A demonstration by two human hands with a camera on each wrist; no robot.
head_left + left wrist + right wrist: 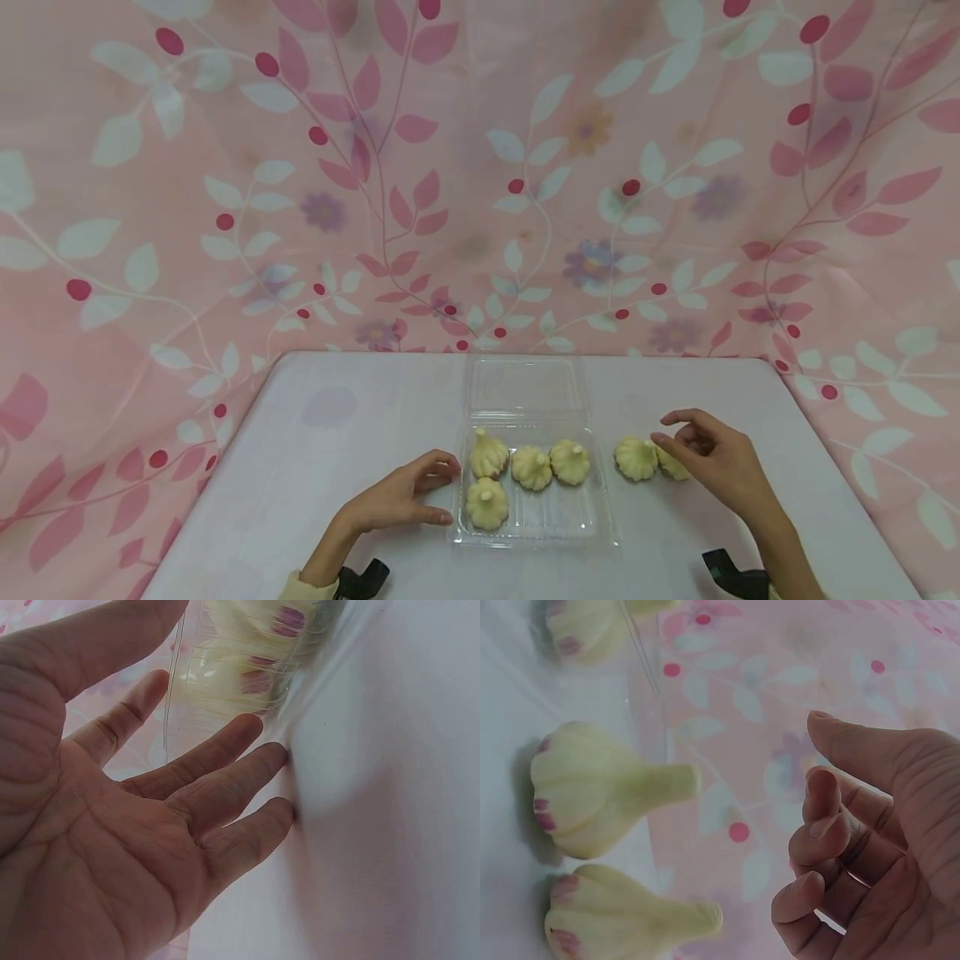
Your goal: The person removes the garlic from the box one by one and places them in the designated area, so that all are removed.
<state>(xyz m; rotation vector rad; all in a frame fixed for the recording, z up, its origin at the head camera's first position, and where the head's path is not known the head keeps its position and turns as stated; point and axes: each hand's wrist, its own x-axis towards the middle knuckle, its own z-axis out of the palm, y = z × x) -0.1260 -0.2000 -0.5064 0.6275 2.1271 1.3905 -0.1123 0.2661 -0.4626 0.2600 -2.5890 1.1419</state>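
A clear plastic clamshell container [558,532] lies on the table with its lid [528,387] folded back. Several pale garlic bulbs sit in its base, two at the left, one of them this near garlic bulb [487,505]. My left hand [401,493] is at the container's left side, fingers apart and nothing held; whether it touches the wall I cannot tell. To the right, two garlic bulbs lie side by side on the table, the left bulb [636,459] and the right bulb [672,467], partly hidden by my right hand [720,462]. That hand hovers with loosely bent fingers, empty in the right wrist view.
The white table [322,450] has rounded far corners. Behind it hangs a pink floral cloth [465,208]. Dark wrist cameras show near the table's front, by the left forearm [363,579] and by the right forearm [735,575].
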